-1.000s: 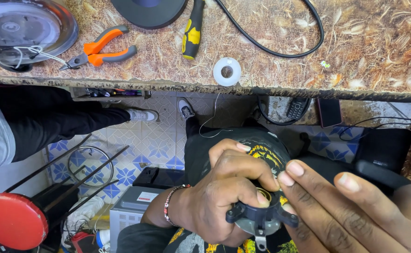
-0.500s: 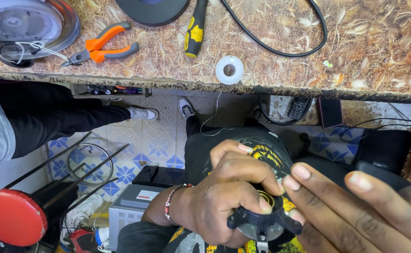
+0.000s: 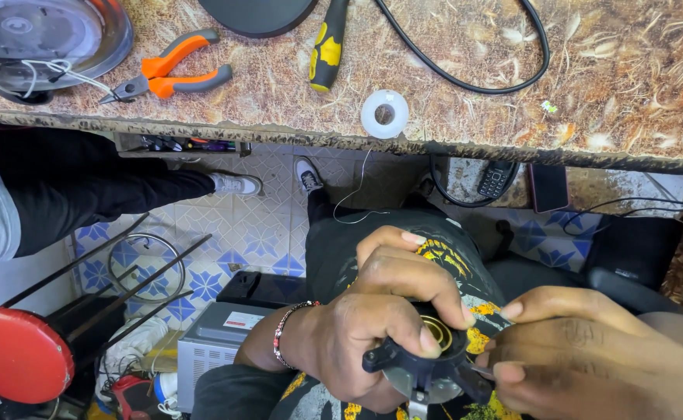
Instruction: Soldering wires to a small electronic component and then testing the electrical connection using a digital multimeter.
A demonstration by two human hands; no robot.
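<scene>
My left hand [image 3: 373, 319] grips a small black round part with a brass ring in its middle [image 3: 427, 358], held over my lap below the table edge. A beaded bracelet [image 3: 283, 334] circles that wrist. My right hand [image 3: 590, 358] comes in from the right, its fingers curled against the right side of the black part and pinching something small and dark at its edge. The part's lower half is cut off by the frame.
The patterned tabletop [image 3: 629, 93] carries orange-handled pliers [image 3: 170, 74], a yellow-and-black screwdriver [image 3: 327, 47], a white tape roll [image 3: 384, 114], a black cable [image 3: 474, 74] and a round metal appliance base [image 3: 38, 39]. Another person's dark-trousered leg [image 3: 85, 187], a red stool [image 3: 15, 354].
My right hand's fingers have curled from lying stretched out to pinching at the part's right side. The left hand keeps its grip; the view has shifted slightly.
</scene>
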